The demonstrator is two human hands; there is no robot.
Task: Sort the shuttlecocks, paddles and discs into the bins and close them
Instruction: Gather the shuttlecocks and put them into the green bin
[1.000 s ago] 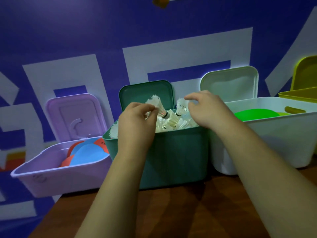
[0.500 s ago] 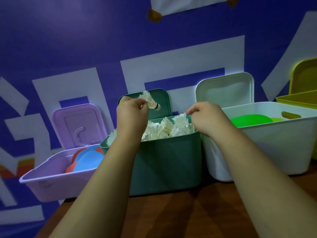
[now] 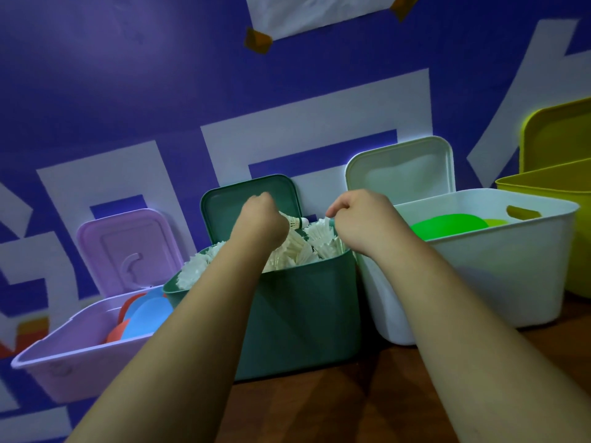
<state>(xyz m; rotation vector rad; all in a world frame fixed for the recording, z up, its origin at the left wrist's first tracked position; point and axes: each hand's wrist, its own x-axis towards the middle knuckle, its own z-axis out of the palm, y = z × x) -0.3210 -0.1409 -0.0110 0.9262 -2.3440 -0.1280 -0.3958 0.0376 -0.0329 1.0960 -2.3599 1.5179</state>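
Note:
A green bin (image 3: 303,314) in the middle is heaped with white shuttlecocks (image 3: 319,244), its green lid (image 3: 224,206) propped up behind. My left hand (image 3: 259,223) hovers over the heap and holds one shuttlecock (image 3: 295,222), cork end pointing right. My right hand (image 3: 358,223) is curled at the bin's right back corner and pinches the feathers of a shuttlecock in the heap. A lilac bin (image 3: 64,362) on the left holds blue and red paddles (image 3: 144,318). A white bin (image 3: 495,282) on the right holds green discs (image 3: 447,225).
Lilac lid (image 3: 128,251) and white lid (image 3: 399,167) lean open against the blue-and-white wall. A yellow bin (image 3: 559,193) with its raised lid stands at the far right. The bins sit on a brown wooden table (image 3: 367,404).
My left hand lifted one shuttlecock out of the heap, then brought it lower toward the pile. My right hand shifted to the bin's right back corner. The camera tilted upward.

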